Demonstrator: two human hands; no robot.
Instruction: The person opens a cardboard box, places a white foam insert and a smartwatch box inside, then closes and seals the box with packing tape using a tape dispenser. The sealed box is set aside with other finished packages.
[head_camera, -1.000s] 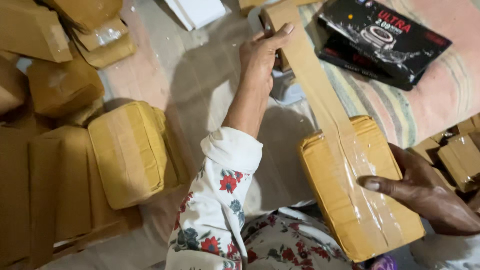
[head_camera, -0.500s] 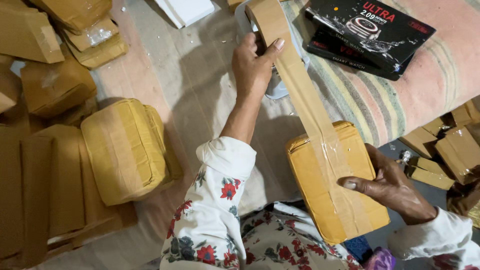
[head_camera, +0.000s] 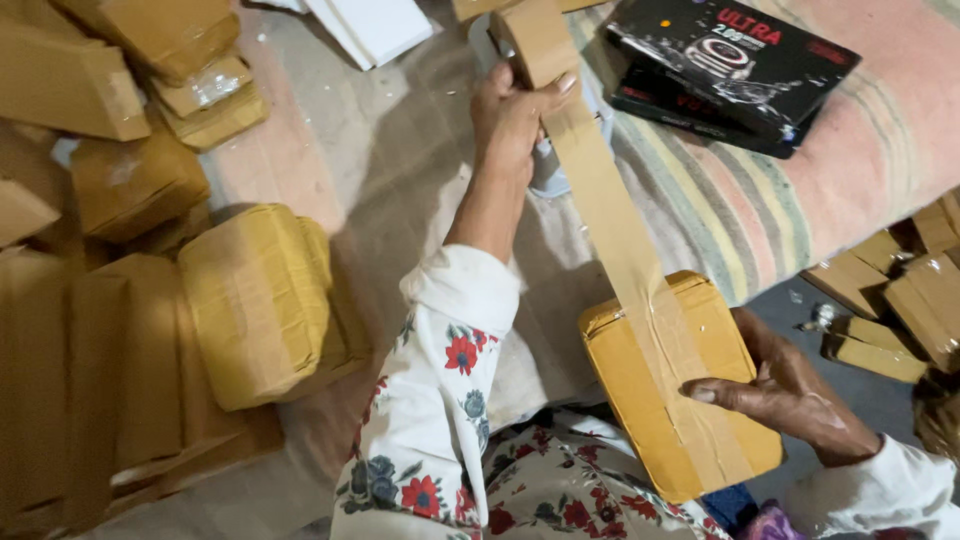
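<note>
My left hand (head_camera: 510, 115) grips a roll of brown packing tape, stretched out at arm's length. A long strip of tape (head_camera: 600, 200) runs from the roll down onto a yellow-brown wrapped parcel (head_camera: 675, 385) in my lap. My right hand (head_camera: 790, 395) holds the parcel's right side, with the thumb pressed on the taped top face. The roll itself is mostly hidden behind my left hand.
Another taped parcel (head_camera: 260, 300) lies to the left among stacked flat cardboard boxes (head_camera: 90, 120). Two black printed boxes (head_camera: 730, 65) rest on a striped mattress (head_camera: 800, 190). Small brown boxes (head_camera: 900, 300) sit at the right. White sheets (head_camera: 375, 25) lie at the top.
My left hand has drawn the tape roll a little closer and the parcel has tilted slightly under my right hand, whose thumb slid along the top.
</note>
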